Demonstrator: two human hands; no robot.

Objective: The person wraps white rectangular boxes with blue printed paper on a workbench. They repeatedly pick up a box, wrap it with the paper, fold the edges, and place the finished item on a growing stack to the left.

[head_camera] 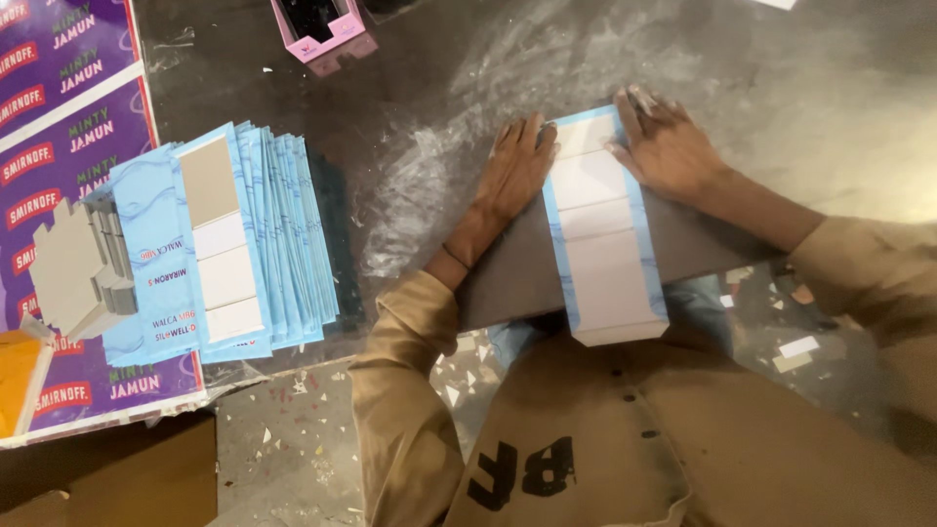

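A flat carton blank [603,229], white inside with light blue borders, lies lengthwise on the dark table [410,146] and hangs over its near edge. My left hand [509,181] presses flat on the table along the blank's left border, fingers together. My right hand [664,146] lies flat beside the blank's far right corner, its fingers touching that border. Neither hand grips anything.
A fanned stack of light blue carton blanks [254,239] lies at the left, next to a pile of grey card pieces [73,273] on purple printed sheets [59,107]. A pink open box [327,29] stands at the far edge. Paper scraps litter the floor [293,439].
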